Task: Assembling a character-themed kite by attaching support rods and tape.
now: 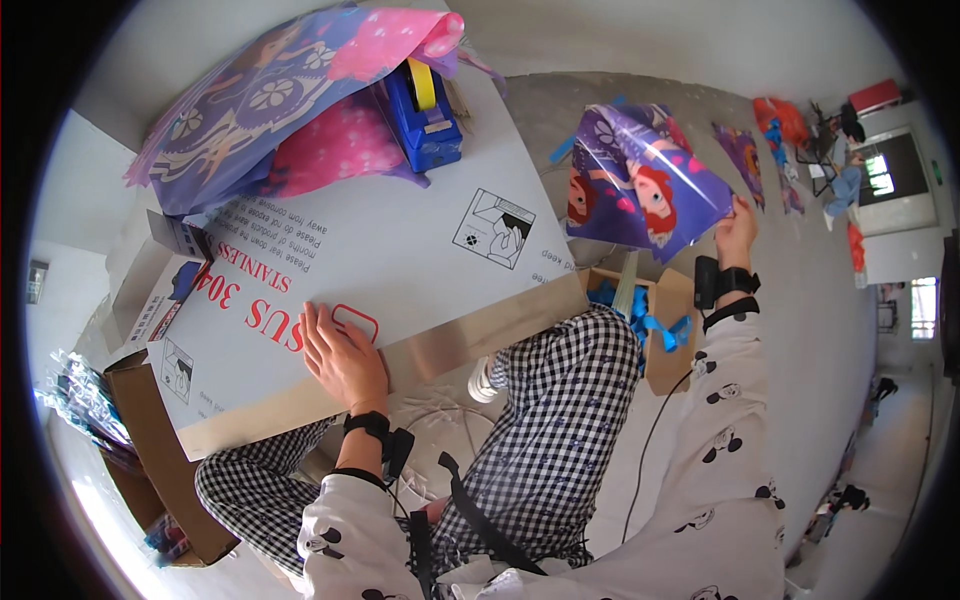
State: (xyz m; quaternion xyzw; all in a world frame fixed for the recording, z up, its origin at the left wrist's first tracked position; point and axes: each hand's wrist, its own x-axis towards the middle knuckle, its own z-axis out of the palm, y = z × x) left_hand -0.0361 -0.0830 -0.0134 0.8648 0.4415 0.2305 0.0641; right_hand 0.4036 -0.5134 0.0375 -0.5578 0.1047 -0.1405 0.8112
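My left hand (345,360) lies flat near the front edge of the table (400,240), fingers stretched out, holding nothing. Off the table's right side, my right hand (737,235) pinches the corner of a glossy purple plastic sheet (645,180) printed with red-haired cartoon figures. That sheet is curved and hangs in the air. Below it a bundle of thin pale sticks or strips (626,285) shows; whether it joins the sheet I cannot tell. At the table's far side, a blue tape dispenser (430,135) with a yellow core stands against a pile of purple and pink printed sheets (270,110).
An open cardboard box (670,350) with blue ribbon-like strips stands beside my right knee. At the table's left are a small printed carton (160,280) and a larger brown box (150,440). Another printed sheet (740,160) lies on the floor, with assorted items along the far right.
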